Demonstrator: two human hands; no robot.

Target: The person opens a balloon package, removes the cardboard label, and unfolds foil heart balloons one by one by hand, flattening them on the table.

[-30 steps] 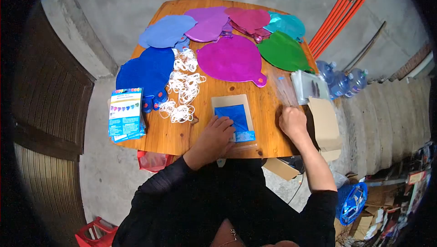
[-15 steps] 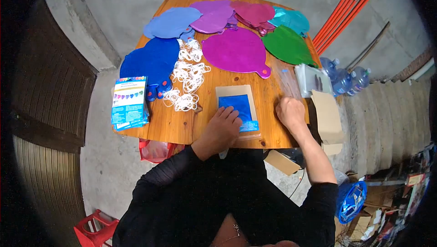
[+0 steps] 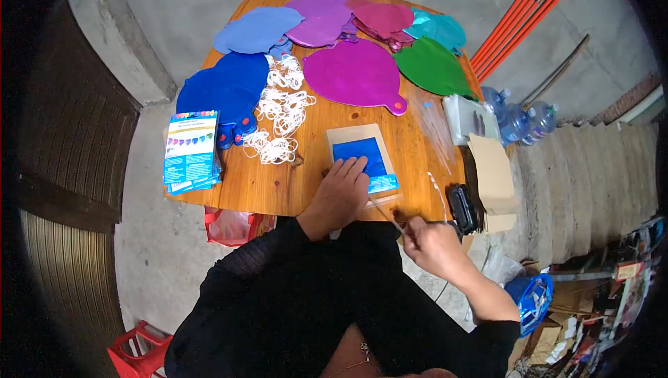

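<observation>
A clear plastic pouch (image 3: 387,198) lies at the table's front edge, holding a beige card (image 3: 353,134) and a folded blue foil sheet (image 3: 376,163). My left hand (image 3: 341,193) rests flat on the pouch, fingers stretched over the blue foil. My right hand (image 3: 435,247) is closed just off the front edge, pinching a thin pale strip (image 3: 387,216) that stretches to the pouch's lower end. Flat foil balloons are spread behind, including a magenta one (image 3: 355,77), a dark blue pile (image 3: 223,89) and a green one (image 3: 433,66). Bundles of white string (image 3: 285,110) lie left of the pouch.
Printed cards (image 3: 191,152) are stacked at the table's left corner. At the right edge are clear bags (image 3: 467,119), beige cards (image 3: 492,172) and a black object (image 3: 462,208). Water bottles (image 3: 539,120) stand beyond. A red stool (image 3: 139,350) is on the floor.
My right hand has moved from the table's right side down toward me past the front edge, and now holds the thin strip. My left hand stays on the pouch.
</observation>
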